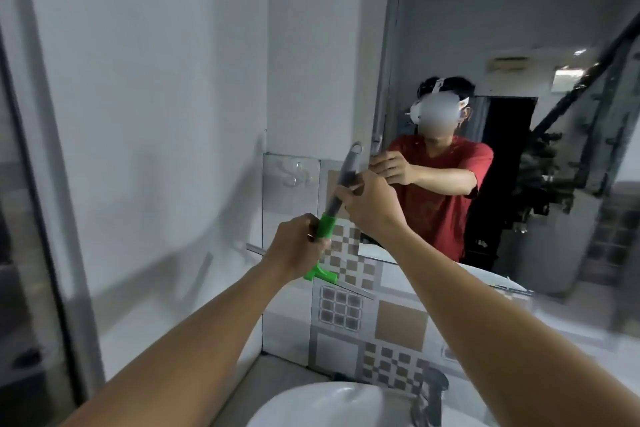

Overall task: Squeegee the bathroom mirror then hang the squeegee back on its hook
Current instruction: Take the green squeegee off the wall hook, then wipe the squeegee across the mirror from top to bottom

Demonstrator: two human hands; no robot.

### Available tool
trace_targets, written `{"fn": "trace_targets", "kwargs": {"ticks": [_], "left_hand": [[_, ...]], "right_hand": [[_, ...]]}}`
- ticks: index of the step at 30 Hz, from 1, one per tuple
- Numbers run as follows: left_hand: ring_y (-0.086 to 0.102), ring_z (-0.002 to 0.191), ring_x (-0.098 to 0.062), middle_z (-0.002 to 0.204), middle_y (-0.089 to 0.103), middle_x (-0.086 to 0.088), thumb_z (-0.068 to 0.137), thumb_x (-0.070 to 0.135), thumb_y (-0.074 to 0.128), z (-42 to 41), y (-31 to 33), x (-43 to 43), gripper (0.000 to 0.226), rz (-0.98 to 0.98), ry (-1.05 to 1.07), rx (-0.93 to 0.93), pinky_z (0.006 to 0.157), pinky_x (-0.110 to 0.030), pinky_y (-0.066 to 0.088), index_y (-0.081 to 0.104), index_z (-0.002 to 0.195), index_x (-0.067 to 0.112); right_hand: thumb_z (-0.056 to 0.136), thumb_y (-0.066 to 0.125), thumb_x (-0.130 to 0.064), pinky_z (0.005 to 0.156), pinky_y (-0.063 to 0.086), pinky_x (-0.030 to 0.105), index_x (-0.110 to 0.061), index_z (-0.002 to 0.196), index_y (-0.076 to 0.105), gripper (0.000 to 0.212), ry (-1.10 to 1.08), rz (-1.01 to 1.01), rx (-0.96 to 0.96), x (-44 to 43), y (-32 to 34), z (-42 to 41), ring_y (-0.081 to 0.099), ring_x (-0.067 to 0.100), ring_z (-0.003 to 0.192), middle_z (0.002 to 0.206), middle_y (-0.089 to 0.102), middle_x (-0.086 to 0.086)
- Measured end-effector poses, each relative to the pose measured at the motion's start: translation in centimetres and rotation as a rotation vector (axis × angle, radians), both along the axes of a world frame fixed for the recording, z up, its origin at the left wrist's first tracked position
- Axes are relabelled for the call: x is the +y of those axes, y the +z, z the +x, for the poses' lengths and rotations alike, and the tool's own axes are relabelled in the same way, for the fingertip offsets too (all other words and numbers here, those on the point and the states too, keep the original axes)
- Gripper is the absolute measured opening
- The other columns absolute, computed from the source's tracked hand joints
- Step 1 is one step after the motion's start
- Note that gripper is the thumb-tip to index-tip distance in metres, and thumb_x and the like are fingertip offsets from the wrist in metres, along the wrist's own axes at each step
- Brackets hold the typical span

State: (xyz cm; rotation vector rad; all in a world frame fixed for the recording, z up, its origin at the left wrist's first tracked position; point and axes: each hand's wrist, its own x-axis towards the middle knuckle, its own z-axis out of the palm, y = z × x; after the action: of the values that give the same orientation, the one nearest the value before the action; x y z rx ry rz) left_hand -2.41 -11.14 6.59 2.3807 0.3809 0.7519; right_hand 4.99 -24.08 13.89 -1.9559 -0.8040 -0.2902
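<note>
The squeegee [327, 224] has a grey handle with a loop at its top, a green neck and a long thin blade at the bottom. It is held upright, tilted a little to the right, in front of the tiled wall left of the mirror [485, 28]. My left hand [298, 251] grips the green neck just above the blade. My right hand [372, 203] holds the grey handle higher up. A clear hook [294, 172] is stuck on the tile to the left of the handle's loop, apart from it.
A white basin [311, 406] and a chrome tap [429, 399] lie below my arms. Patterned tiles [363, 322] cover the wall under the mirror. A glass door frame [41, 166] runs down the left side. The mirror reflects a person in a red shirt.
</note>
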Motion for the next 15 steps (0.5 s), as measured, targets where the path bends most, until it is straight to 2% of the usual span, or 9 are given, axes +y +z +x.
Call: {"fn": "trace_targets", "kwargs": {"ticks": [3,5,6,8,10,13,15], "left_hand": [[0.063,0.077,-0.017,0.096,0.07,-0.004,0.096,0.02,0.062,-1.4,2.5,-3.1,0.014,0.096,-0.054,0.033,0.06,-0.02,0.043,0.065,0.109,0.014],[0.065,0.076,-0.018,0.092,0.068,-0.003,0.097,0.018,0.062,-1.9,4.1,-5.2,0.013,0.161,-0.076,0.047,0.062,-0.028,0.052,0.064,0.109,0.016],[0.066,0.074,-0.017,0.091,0.068,-0.004,0.097,0.018,0.062,-2.0,4.9,-6.3,0.012,0.198,-0.081,0.057,0.064,-0.031,0.056,0.063,0.109,0.017],[0.065,0.069,-0.015,0.089,0.067,-0.004,0.097,0.017,0.063,-2.3,6.2,-8.5,0.011,0.273,-0.097,0.076,0.061,-0.031,0.055,0.063,0.107,0.016],[0.062,0.064,-0.014,0.085,0.065,-0.003,0.095,0.012,0.063,-2.4,7.4,-10.5,0.009,0.337,-0.134,0.076,0.059,-0.029,0.052,0.064,0.105,0.012],[0.06,0.069,-0.014,0.087,0.063,-0.001,0.091,0.003,0.063,-2.6,9.4,-12.9,0.014,0.44,-0.174,0.041,0.071,-0.036,0.058,0.066,0.103,0.011],[0.059,0.074,-0.016,0.092,0.062,-0.002,0.09,0.001,0.063,-2.5,10.6,-13.8,0.021,0.515,-0.185,0.013,0.072,-0.035,0.056,0.067,0.107,0.012]], "right_hand": [[0.087,0.072,-0.039,0.067,0.05,0.035,-0.02,0.097,0.065,0.023,-0.117,-0.064,-0.115,-5.0,1.4,-1.2,0.063,0.021,0.081,0.09,0.068,-0.001],[0.082,0.074,-0.051,0.06,0.048,0.034,-0.025,0.086,0.056,0.032,-0.253,-0.102,-0.216,-8.3,2.0,-1.8,0.061,0.021,0.077,0.086,0.065,-0.003],[0.08,0.074,-0.054,0.063,0.051,0.037,-0.022,0.091,0.054,0.039,-0.314,-0.115,-0.278,-9.9,2.2,-2.0,0.06,0.022,0.083,0.092,0.064,0.0],[0.082,0.072,-0.051,0.081,0.054,0.046,-0.015,0.107,0.053,0.048,-0.406,-0.172,-0.425,-12.7,2.4,-2.5,0.055,0.029,0.102,0.111,0.06,0.008],[0.088,0.064,-0.043,0.099,0.045,0.056,-0.013,0.119,0.055,0.044,-0.454,-0.297,-0.586,-15.2,2.6,-2.8,0.049,0.035,0.114,0.122,0.056,0.012],[0.096,0.051,-0.026,0.107,0.033,0.065,-0.017,0.13,0.055,0.035,-0.376,-0.472,-0.679,-18.0,3.2,-3.0,0.049,0.034,0.122,0.127,0.06,0.009],[0.098,0.045,-0.023,0.106,0.034,0.064,-0.021,0.125,0.058,0.03,-0.311,-0.521,-0.691,-19.3,3.7,-3.2,0.057,0.03,0.117,0.121,0.066,0.003]]}}
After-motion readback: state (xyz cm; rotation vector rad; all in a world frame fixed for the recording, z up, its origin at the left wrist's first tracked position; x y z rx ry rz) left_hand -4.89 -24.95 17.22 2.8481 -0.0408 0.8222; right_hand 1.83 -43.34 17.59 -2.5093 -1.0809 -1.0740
